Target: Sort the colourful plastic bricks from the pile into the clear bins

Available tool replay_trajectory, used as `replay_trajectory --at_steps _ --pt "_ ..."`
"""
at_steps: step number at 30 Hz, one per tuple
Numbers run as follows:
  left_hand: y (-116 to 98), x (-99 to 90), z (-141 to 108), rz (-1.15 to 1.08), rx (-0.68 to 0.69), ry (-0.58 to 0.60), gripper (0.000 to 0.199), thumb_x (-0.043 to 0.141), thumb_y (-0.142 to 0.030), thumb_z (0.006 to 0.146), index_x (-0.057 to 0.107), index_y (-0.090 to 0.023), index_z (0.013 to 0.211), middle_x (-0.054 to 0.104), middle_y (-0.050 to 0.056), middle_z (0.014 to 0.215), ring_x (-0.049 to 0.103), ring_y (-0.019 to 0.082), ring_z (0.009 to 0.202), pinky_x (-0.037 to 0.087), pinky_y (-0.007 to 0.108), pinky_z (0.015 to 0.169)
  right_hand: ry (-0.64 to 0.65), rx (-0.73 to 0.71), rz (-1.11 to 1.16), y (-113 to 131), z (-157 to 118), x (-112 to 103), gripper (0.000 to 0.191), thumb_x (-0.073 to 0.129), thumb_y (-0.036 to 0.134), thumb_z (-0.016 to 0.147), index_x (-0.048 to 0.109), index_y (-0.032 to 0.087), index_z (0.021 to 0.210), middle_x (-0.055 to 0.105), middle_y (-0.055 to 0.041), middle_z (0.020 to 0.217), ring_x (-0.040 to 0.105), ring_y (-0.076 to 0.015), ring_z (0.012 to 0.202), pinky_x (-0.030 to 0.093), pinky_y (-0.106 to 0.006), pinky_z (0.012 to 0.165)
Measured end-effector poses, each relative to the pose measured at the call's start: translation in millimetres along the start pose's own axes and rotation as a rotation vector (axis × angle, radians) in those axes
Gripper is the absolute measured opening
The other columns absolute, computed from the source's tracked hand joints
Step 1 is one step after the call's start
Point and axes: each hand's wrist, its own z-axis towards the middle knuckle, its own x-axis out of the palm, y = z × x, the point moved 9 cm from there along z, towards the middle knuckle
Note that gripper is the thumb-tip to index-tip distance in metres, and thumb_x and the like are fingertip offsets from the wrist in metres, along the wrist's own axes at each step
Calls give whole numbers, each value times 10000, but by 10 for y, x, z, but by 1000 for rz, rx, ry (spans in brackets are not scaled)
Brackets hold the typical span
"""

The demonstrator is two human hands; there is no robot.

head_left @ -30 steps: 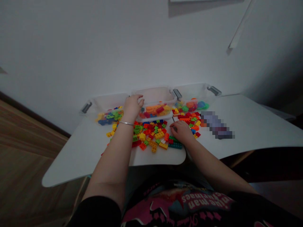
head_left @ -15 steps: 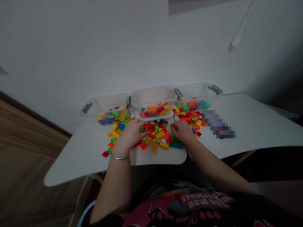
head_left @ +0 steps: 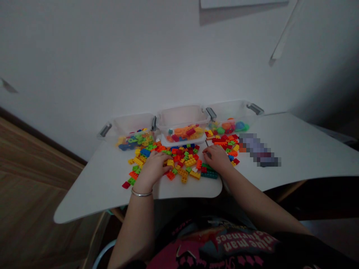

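My left hand (head_left: 153, 170), with a thin silver bangle (head_left: 141, 193) at the wrist, rests palm down on the left part of a spread of loose plastic building bricks (head_left: 185, 162). Its fingertips are near a yellow brick (head_left: 170, 163). My right hand (head_left: 217, 158) lies on the bricks further right, fingertips bent down among red and orange pieces, close to a dark green brick plate (head_left: 209, 175). Whether either hand pinches a small piece is hard to see.
Several clear plastic bins stand along the far table edge, including a middle bin (head_left: 182, 121), all holding colourful pieces. A pixelated object (head_left: 259, 150) lies on the white table (head_left: 291, 149) to the right. A wall rises behind; a wooden surface (head_left: 36, 183) lies left.
My left hand has come down from the middle bin's front rim onto the bricks and shifted slightly left. My right hand has stayed in nearly the same place.
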Motion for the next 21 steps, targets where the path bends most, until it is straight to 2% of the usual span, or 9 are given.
replay_trajectory --at_steps 5,8,11,13,15,17,21 --pt "87 -124 -40 -184 -98 -141 241 679 -287 776 706 -239 1011 715 69 1035 615 256 1019 476 428 961 16 2 -3 10 2 -4 202 526 226 879 712 171 936 708 -96 956 612 -254 975 450 -382 903" --pt "199 -212 -40 -409 -192 -271 249 671 -341 775 680 -221 994 700 54 966 637 223 933 507 385 891 19 18 -9 6 5 -8 203 527 228 882 714 170 937 708 -92 961 612 -251 979 444 -375 912" --pt "332 -310 16 -749 -268 -453 335 676 -392 746 634 -193 1011 659 23 851 631 174 784 528 314 742 28 32 -3 3 7 -7 199 532 225 880 714 170 938 710 -89 964 608 -243 998 433 -360 928" --pt "391 -418 62 -918 -274 -609 375 679 -373 734 606 -184 1049 646 21 883 621 144 756 523 276 709 34 44 -1 1 7 -12 202 532 222 880 715 165 946 711 -91 972 606 -240 1007 426 -354 936" --pt "409 -548 99 -955 -263 -743 374 682 -335 732 601 -191 1067 640 28 956 619 126 780 521 254 719 39 54 -3 0 6 -19 209 527 220 883 716 162 951 711 -92 980 605 -239 1010 421 -351 941" --pt "388 -659 149 -917 -251 -816 344 684 -308 734 607 -198 1051 635 31 993 618 121 796 523 244 726 47 60 -4 4 4 -25 211 526 221 884 718 163 950 710 -92 988 603 -239 1012 419 -348 940" --pt "328 -755 381 -897 -199 -799 281 692 -262 740 588 -197 993 638 26 965 624 122 793 534 250 745 57 65 -12 12 2 -31 212 524 229 887 717 165 949 708 -91 989 600 -239 1014 418 -346 933"
